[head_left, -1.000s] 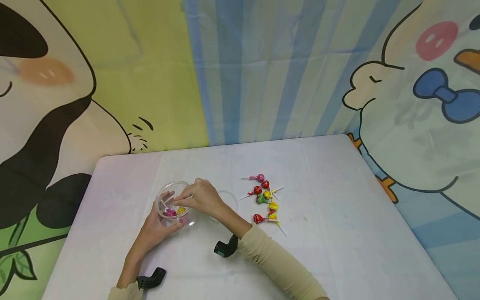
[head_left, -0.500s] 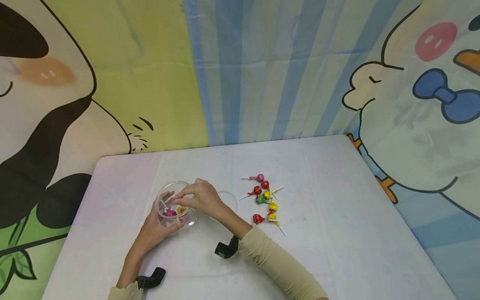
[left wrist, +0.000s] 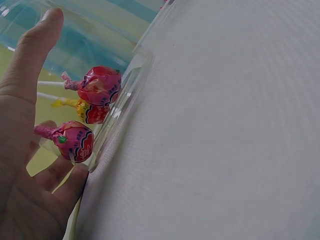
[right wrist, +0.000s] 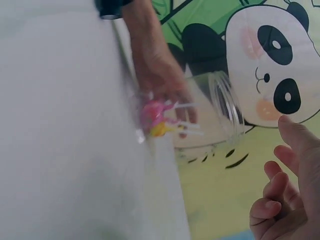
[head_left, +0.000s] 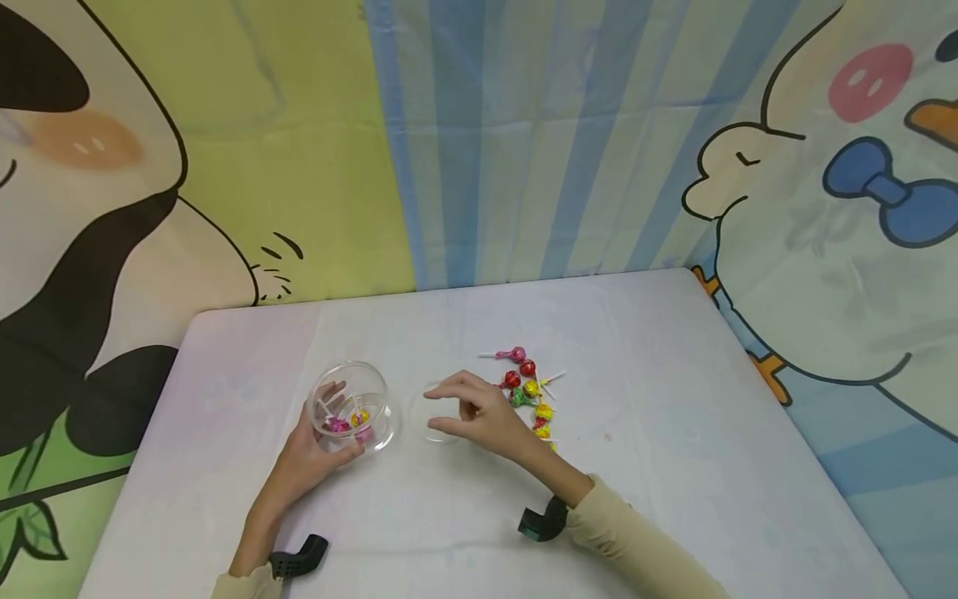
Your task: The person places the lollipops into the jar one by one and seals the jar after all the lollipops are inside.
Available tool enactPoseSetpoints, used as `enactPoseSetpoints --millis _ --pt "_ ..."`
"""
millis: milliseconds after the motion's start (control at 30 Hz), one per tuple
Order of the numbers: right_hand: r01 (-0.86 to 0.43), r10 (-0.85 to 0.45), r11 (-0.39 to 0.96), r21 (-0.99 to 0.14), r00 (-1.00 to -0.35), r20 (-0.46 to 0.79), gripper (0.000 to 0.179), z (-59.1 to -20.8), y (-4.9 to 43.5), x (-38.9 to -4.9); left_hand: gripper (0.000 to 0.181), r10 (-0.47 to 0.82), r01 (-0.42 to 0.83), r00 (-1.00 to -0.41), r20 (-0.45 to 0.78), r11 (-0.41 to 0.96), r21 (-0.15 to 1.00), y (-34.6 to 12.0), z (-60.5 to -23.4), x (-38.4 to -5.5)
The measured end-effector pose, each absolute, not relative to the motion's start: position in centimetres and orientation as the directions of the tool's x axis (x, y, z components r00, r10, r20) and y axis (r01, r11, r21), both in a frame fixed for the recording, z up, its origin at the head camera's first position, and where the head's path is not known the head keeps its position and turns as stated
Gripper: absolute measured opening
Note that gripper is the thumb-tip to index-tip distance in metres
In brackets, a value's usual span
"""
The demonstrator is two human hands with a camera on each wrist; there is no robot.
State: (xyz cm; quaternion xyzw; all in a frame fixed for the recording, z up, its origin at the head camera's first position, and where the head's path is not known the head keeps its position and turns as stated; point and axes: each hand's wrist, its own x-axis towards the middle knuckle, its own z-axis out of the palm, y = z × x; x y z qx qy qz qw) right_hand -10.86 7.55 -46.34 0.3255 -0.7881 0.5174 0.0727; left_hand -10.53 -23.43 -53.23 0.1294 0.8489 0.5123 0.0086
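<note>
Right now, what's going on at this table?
A person's left hand holds a clear jar on the white table; three lollipops, two pink and one yellow, sit inside. The right hand holds nothing, overlapping a clear round piece in the head view. More wrapped lollipops in red, yellow, green and pink lie to the right, some partly hidden by that hand.

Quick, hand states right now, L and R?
Left hand: closed around the clear jar, lollipops inside.
Right hand: open, holding nothing, thumb and index finger apart.
</note>
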Motion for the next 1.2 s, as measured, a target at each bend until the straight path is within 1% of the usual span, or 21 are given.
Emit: enactPoseSetpoints --millis 200,267,333,433,533,600,667,800,900,967,1067,1200 --pt "-0.6 -0.398 0.303 -0.741 -0.786 0.473 0.035 -48.8 13.4 -7.9 0.102 0.226 0.211 -0.966 0.123 0.427 0.879 -23.5 -53.3 -10.5" --pt "-0.58 -0.359 0.342 -0.739 -0.808 0.467 0.035 -49.2 15.2 -6.7 0.102 0.231 0.209 -0.966 0.117 0.426 0.881 -23.4 -53.3 -10.6" --pt "-0.532 -0.296 0.397 -0.748 -0.845 0.444 0.035 -48.9 16.7 -5.2 0.102 0.232 0.205 -0.967 0.11 0.442 0.873 -23.2 -53.2 -10.7" --pt "-0.415 -0.163 0.521 -0.746 -0.906 0.39 0.037 -49.1 18.8 -3.2 0.102 0.231 0.207 -0.967 0.109 0.461 0.863 -23.0 -53.1 -10.9" --pt "-0.307 -0.043 0.622 -0.721 -0.932 0.359 0.037 -50.4 20.5 -1.8 0.102 0.229 0.209 -0.967 0.109 0.477 0.854 -22.9 -52.9 -11.0" --pt "-0.248 0.006 0.667 -0.703 -0.941 0.338 0.037 -51.8 21.3 -1.4 0.102 0.229 0.207 -0.968 0.106 0.48 0.852 -23.0 -52.7 -10.9" --pt "-0.185 0.04 0.691 -0.699 -0.956 0.292 0.034 -52.0 21.2 -0.9 0.102 0.229 0.205 -0.968 0.104 0.478 0.854 -23.0 -52.6 -10.9" --pt "-0.047 0.074 0.735 -0.677 -0.986 0.148 0.03 -52.2 20.7 -0.8 0.102 0.227 0.205 -0.968 0.109 0.456 0.866 -22.9 -52.5 -10.8" --pt "0.007 0.086 0.763 -0.647 -0.992 0.091 0.025 -52.2 20.3 -0.9 0.102 0.228 0.209 -0.967 0.115 0.449 0.869 -23.0 -52.7 -10.8" --pt "0.011 0.089 0.776 -0.631 -0.992 0.093 0.02 -52.2 20.2 -1.0 0.102 0.225 0.206 -0.968 0.113 0.455 0.866 -23.1 -52.9 -10.8" --pt "-0.008 0.086 0.792 -0.611 -0.988 0.126 0.014 -52.3 20.1 -1.1 0.103 0.22 0.203 -0.969 0.11 0.466 0.861 -23.2 -53.2 -10.8" --pt "-0.02 0.091 0.808 -0.589 -0.983 0.159 0.011 -52.5 20.1 -1.3 0.103 0.219 0.205 -0.969 0.111 0.475 0.856 -23.5 -53.4 -10.7"
